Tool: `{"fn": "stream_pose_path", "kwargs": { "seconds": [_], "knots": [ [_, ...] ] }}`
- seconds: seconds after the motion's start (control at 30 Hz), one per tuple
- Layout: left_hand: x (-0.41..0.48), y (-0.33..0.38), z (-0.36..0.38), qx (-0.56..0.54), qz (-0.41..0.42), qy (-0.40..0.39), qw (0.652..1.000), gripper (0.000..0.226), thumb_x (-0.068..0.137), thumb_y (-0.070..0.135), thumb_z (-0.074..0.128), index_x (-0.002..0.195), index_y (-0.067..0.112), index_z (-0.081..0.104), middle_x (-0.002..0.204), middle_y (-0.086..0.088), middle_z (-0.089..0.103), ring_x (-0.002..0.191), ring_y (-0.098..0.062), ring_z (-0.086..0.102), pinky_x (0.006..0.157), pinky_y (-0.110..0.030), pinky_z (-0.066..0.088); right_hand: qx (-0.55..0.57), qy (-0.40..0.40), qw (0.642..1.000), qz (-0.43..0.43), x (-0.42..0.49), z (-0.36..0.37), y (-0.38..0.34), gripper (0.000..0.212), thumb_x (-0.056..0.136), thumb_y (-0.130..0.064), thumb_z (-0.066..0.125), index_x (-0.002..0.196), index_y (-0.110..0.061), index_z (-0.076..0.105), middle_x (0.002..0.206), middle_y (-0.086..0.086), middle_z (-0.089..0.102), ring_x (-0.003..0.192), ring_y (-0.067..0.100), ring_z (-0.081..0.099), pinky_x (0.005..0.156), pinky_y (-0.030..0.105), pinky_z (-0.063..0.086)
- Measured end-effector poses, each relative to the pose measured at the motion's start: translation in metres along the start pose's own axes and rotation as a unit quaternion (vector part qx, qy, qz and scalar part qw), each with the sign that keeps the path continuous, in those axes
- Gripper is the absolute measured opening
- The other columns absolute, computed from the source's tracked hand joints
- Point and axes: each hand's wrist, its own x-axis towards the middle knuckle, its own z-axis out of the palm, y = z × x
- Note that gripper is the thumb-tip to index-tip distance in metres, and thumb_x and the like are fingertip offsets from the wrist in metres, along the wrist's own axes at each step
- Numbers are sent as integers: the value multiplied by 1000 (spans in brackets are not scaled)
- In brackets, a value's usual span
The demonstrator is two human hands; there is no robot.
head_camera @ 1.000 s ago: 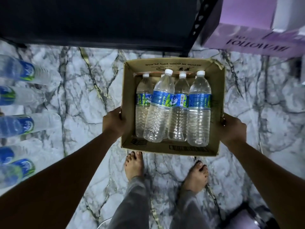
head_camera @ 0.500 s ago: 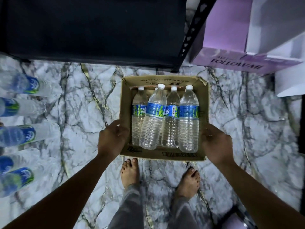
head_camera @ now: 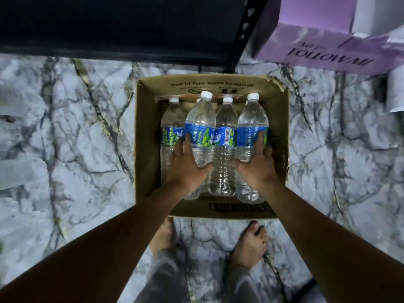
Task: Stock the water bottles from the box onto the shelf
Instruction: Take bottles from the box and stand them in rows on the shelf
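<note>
Left hand [head_camera: 188,166] is clamped round the second bottle [head_camera: 202,119] from the left, fingers along its left flank at the blue label and thumb across its right flank. Right hand [head_camera: 259,166] is closed on the rightmost bottle [head_camera: 252,119] in mirror fashion, thumb at its left and fingers up its right side. Beneath everything spreads the marble floor [head_camera: 76,149], grey-veined. At 12 o'clock the black shelf [head_camera: 109,25] fills the top of the view, its perforated upright [head_camera: 247,29] slanting down toward the box. At 1 o'clock a purple carton [head_camera: 317,44] with printed lettering stands just beside that upright. In the centre the open cardboard box [head_camera: 147,149] sits on the floor, its far wall close under the shelf edge and its high side walls flanking both wrists. Inside, the water bottles lie packed side by side with white caps toward 12 o'clock. A far-left bottle [head_camera: 171,119] lies lower than the rest, and a third bottle [head_camera: 225,171] is wedged between the two gripped ones, touching both. At 6 o'clock a bare right foot [head_camera: 251,246] and a left foot [head_camera: 162,235] stand just beside the box's near wall.
</note>
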Motion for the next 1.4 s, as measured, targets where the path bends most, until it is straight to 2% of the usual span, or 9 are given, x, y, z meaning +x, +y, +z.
{"fn": "stream_pose_path", "kwargs": {
  "seconds": [0.17,0.33,0.57,0.7,0.83,0.9,1.03,1.2,1.4],
  "knots": [
    [16,3,25,33,-45,-5,998,132,83,67,68,156,17,-29,169,-12,-20,157,-41,0,125,-54,20,-7,24,1000,0,12,14,2,124,88,-52,72,155,-35,-31,168,21,-15,156,44,-5,125,57,14],
    [28,-6,24,-24,-101,50,993,135,80,65,73,158,5,-20,167,-24,6,154,-42,13,123,-47,21,-14,56,998,-16,17,22,10,126,85,-63,69,152,-38,-36,169,22,-9,155,45,6,123,60,22],
    [25,-9,26,-18,-99,88,991,141,71,74,73,160,4,-11,164,-27,14,149,-44,23,120,-48,27,95,43,994,-20,38,4,19,128,80,-60,76,161,-28,-19,152,13,51,126,33,61,94,24,42],
    [26,-11,29,-15,-104,105,989,140,70,68,80,161,7,-7,164,-27,19,149,-42,28,116,-45,35,81,48,995,-29,40,7,22,150,56,-70,81,161,-28,-18,149,13,55,129,30,59,104,29,44],
    [30,-10,26,-48,-126,122,983,128,73,36,90,163,15,0,159,-20,31,139,-39,44,106,-41,43,82,66,994,-20,41,6,23,134,74,-40,89,163,-25,-11,138,13,63,101,20,66,84,17,41],
    [32,-14,22,-64,-139,119,981,126,71,31,91,163,19,5,153,-17,42,134,-38,50,106,-42,45,78,76,994,-13,42,6,23,125,80,-31,86,163,-25,-7,137,13,64,101,21,67,81,16,43],
    [31,-22,6,-111,-162,82,977,122,66,34,93,160,24,16,145,-11,57,130,-35,57,107,-45,50,70,86,993,-24,41,5,22,119,78,-30,87,163,-28,3,128,11,69,108,29,69,92,27,53],
    [7,-20,-22,-158,-163,50,973,105,61,37,92,150,27,37,129,-2,67,115,-26,65,93,-32,54,49,49,995,-66,1,-7,0,106,82,-26,84,161,-27,13,106,2,62,76,17,57,70,18,43],
    [-48,10,-79,-259,-104,73,958,93,38,46,87,124,31,54,109,7,75,100,-19,71,91,-43,59,56,57,988,-133,-80,-31,-44,100,77,-26,87,155,-31,24,113,4,72,93,25,68,81,26,46]
  ]
}}
